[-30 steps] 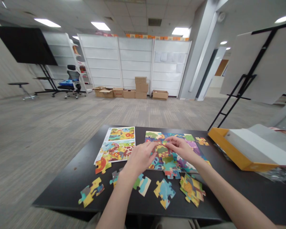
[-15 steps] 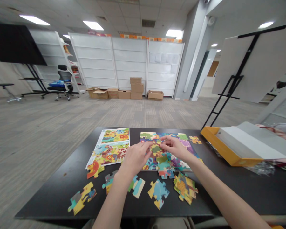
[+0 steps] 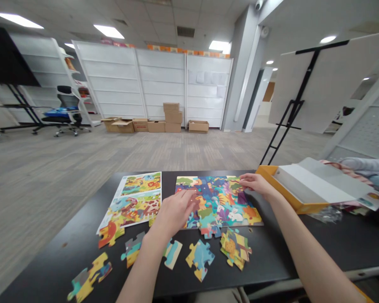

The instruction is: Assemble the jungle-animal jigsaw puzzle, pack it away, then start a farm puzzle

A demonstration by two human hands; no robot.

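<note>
Puzzle sits lower ctr of frame, long axis L–R, btwn both hands. R hand, fingers bent, is at its upper R corner, nearer that end; L hand, loosely curled, is over its L part. Can't tell if either grips a pc. Pic sheet, lower L, & yellow box, lower R: no legible text/brands.

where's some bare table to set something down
Bare black table lies left of the picture sheet; right of the right forearm, nearer than the yellow box; a narrow strip between sheet and jigsaw puzzle. Crowded: the near middle, with loose jigsaw pieces.
</note>
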